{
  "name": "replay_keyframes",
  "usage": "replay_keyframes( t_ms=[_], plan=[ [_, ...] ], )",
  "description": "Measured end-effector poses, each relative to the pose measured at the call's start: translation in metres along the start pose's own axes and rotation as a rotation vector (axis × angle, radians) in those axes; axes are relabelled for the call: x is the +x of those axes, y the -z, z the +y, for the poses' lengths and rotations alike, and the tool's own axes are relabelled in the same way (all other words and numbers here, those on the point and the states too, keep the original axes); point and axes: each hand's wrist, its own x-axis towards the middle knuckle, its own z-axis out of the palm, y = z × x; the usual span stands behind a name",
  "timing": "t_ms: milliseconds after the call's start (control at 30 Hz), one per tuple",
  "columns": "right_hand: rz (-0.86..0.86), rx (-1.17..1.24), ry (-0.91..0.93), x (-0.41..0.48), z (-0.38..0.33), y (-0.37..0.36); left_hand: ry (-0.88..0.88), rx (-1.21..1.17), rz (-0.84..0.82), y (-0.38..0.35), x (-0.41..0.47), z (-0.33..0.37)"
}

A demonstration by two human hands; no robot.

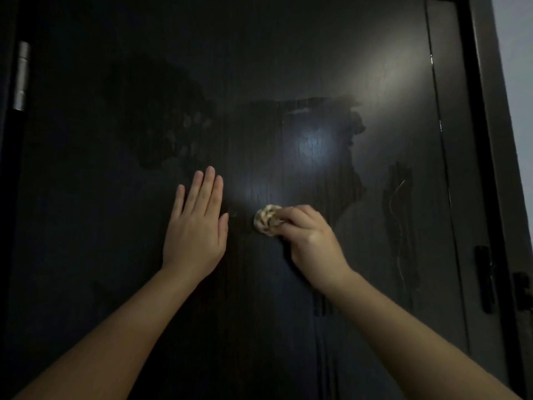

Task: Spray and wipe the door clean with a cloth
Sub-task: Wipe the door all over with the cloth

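Observation:
A dark wooden door (259, 67) fills the view, with wet patches and drip streaks across its middle and right side. My left hand (196, 226) lies flat against the door, fingers straight and pointing up. To its right, my right hand (308, 238) grips a small bunched pale cloth (266, 219) and holds it against the door. The cloth pokes out to the left of my curled fingers. No spray bottle is in view.
A metal hinge (21, 76) sits on the door's left edge. A dark handle and lock plate (487, 278) stand at the right edge, beside the door frame (490, 111) and a pale wall (519, 53).

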Motion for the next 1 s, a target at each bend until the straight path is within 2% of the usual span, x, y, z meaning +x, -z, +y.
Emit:
replay_keyframes(
  t_ms=[33, 133, 167, 267, 333, 433, 533, 567, 667, 700, 733, 833, 867, 1000],
  plan=[
    [-0.021, -0.016, -0.003, -0.002, 0.004, 0.005, -0.019, -0.013, -0.009, 0.001, -0.001, -0.002],
    [0.143, -0.030, -0.258, 0.007, 0.009, 0.012, -0.049, -0.056, -0.021, 0.002, -0.002, -0.007],
    [0.130, -0.019, -0.255, 0.010, -0.003, 0.006, -0.048, -0.068, -0.020, 0.003, -0.002, -0.007],
    [-0.101, 0.029, 0.042, 0.000, -0.051, -0.016, -0.061, -0.098, -0.023, 0.010, -0.001, -0.009],
    [-0.181, 0.015, 0.109, -0.008, -0.051, -0.012, -0.078, -0.076, -0.040, 0.014, -0.005, -0.016],
    [-0.100, -0.037, -0.057, -0.026, -0.038, -0.004, -0.056, -0.021, -0.062, 0.015, -0.020, -0.017],
    [-0.140, -0.072, 0.001, -0.062, -0.037, 0.004, -0.059, -0.018, -0.072, 0.011, -0.030, -0.003],
    [-0.110, -0.090, -0.040, -0.066, -0.027, 0.011, -0.061, -0.021, -0.064, 0.011, -0.029, 0.003],
    [0.085, -0.128, -0.432, -0.051, 0.011, 0.027, -0.041, -0.032, -0.056, 0.004, -0.026, 0.020],
    [0.129, -0.127, -0.496, -0.047, 0.014, 0.028, -0.024, -0.018, -0.055, 0.000, -0.026, 0.025],
    [0.127, -0.127, -0.472, -0.046, 0.012, 0.027, -0.005, 0.003, -0.047, -0.003, -0.026, 0.030],
    [0.025, -0.165, -0.235, -0.057, 0.003, 0.022, 0.022, 0.042, -0.033, -0.010, -0.028, 0.034],
    [0.035, -0.168, -0.228, -0.050, 0.007, 0.023, 0.019, 0.049, -0.022, -0.011, -0.028, 0.034],
    [0.160, -0.150, -0.410, 0.004, 0.018, 0.015, 0.007, 0.048, -0.010, -0.012, -0.027, 0.034]
  ],
)
